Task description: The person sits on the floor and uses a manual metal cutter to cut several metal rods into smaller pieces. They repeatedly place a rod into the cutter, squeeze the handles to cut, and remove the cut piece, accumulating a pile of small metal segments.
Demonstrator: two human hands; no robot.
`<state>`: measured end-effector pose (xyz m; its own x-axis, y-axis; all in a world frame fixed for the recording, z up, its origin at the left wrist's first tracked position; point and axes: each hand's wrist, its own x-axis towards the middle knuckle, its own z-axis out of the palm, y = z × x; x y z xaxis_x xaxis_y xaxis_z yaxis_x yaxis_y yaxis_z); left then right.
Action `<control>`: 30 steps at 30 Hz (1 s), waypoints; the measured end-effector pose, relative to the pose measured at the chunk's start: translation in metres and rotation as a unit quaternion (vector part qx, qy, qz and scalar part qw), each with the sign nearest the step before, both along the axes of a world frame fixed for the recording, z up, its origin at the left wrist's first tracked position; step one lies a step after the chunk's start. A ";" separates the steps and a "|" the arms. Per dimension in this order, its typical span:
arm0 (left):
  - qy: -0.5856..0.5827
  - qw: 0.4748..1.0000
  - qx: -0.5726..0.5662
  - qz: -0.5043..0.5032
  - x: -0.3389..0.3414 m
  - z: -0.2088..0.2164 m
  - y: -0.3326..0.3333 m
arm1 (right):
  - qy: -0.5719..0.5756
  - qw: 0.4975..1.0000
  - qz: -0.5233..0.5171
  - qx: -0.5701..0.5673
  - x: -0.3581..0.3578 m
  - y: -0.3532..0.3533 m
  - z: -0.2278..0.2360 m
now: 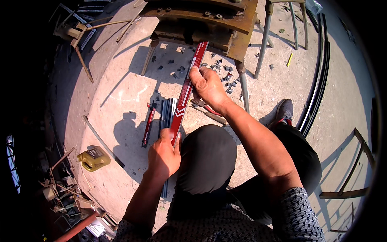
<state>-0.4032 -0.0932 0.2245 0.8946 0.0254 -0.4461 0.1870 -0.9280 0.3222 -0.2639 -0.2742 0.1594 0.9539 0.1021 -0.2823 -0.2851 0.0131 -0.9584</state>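
Note:
Both my hands hold a long, flat red strip (184,99) with white chevrons and markings, slanting away from me. My left hand (164,156) is closed round its near end, beside my knee. Farther up, my right hand (209,88) pinches it with the thumb on top. The strip's far end reaches the front of a rusty metal machine (242,40) on legs; whether it touches cannot be made out. Pliers (201,105) with red handles lie on the ground below my right hand. Dark metal profiles (165,111) lie just left of the strip.
Small dark metal offcuts (229,84) litter the ground under the machine. At left are a red-and-black piece (149,125), a grey tube (102,141) and an olive jug (94,158). Long black profiles (318,80) lie at right, near a bent metal frame (346,193).

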 end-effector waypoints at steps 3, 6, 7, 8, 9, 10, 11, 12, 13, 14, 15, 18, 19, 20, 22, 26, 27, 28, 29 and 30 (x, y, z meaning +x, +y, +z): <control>0.007 1.000 0.015 -0.009 0.002 -0.008 0.006 | -0.086 0.987 -0.039 -0.126 0.006 0.007 -0.011; -0.010 0.999 0.035 -0.013 0.000 -0.016 0.013 | -0.053 0.995 -0.018 -0.081 0.004 0.007 -0.007; -0.011 0.999 0.036 -0.014 -0.001 -0.016 0.014 | -0.020 0.999 -0.001 -0.037 0.003 0.007 -0.002; -0.011 0.999 0.038 -0.016 -0.001 -0.016 0.015 | -0.013 1.000 0.006 -0.020 0.002 0.006 -0.002; -0.009 0.999 0.032 -0.014 0.000 -0.016 0.014 | -0.007 1.000 0.012 -0.004 0.002 0.004 -0.001; -0.007 1.000 0.026 -0.011 0.001 -0.016 0.013 | -0.001 1.000 0.017 0.013 0.001 0.001 -0.001; -0.006 1.000 0.020 -0.009 0.002 -0.016 0.012 | -0.010 1.000 0.029 0.006 0.001 -0.001 0.000; -0.007 1.000 -0.005 0.000 0.004 -0.017 0.012 | -0.021 0.999 0.022 -0.020 0.000 -0.001 0.000; -0.007 0.999 -0.030 0.009 0.006 -0.021 0.014 | -0.032 0.998 0.015 -0.046 0.000 0.001 0.000; -0.008 0.998 -0.055 0.018 0.005 -0.026 0.016 | -0.043 0.996 0.008 -0.072 -0.001 0.003 -0.001; -0.031 0.995 -0.089 0.020 0.004 -0.033 0.020 | -0.054 0.996 0.019 -0.072 -0.001 0.005 -0.007; -0.085 0.980 -0.176 0.037 -0.001 -0.048 0.031 | -0.088 0.992 0.067 -0.068 -0.020 0.021 0.009; -0.090 0.975 -0.196 0.046 -0.001 -0.049 0.031 | -0.078 0.992 0.092 -0.033 -0.023 0.025 0.009; -0.095 0.970 -0.216 0.056 -0.002 -0.051 0.030 | -0.095 0.990 0.108 0.004 -0.027 0.023 0.010; -0.123 0.973 -0.190 0.053 -0.012 -0.053 0.038 | -0.083 0.981 0.163 0.060 -0.031 0.027 0.024; -0.170 0.978 -0.106 0.057 -0.031 -0.042 0.046 | -0.098 0.969 0.222 0.047 -0.039 0.022 0.061; -0.208 0.969 -0.121 0.062 -0.035 -0.041 0.045 | -0.123 0.974 0.187 0.044 -0.041 0.022 0.069; -0.224 0.964 -0.125 0.061 -0.039 -0.037 0.045 | -0.148 0.976 0.152 0.041 -0.043 0.022 0.077; -0.241 0.960 -0.130 0.060 -0.042 -0.032 0.045 | -0.165 0.978 0.124 0.032 -0.043 0.020 0.087; -0.256 0.955 -0.138 0.056 -0.044 -0.030 0.043 | -0.222 0.972 0.077 0.017 -0.046 0.017 0.100</control>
<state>-0.4473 -0.0501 0.1944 0.9959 0.0779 0.0462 0.0317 -0.7776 0.6280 -0.3095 -0.2577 0.2591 0.9535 0.2562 0.1587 0.1546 0.0362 -0.9873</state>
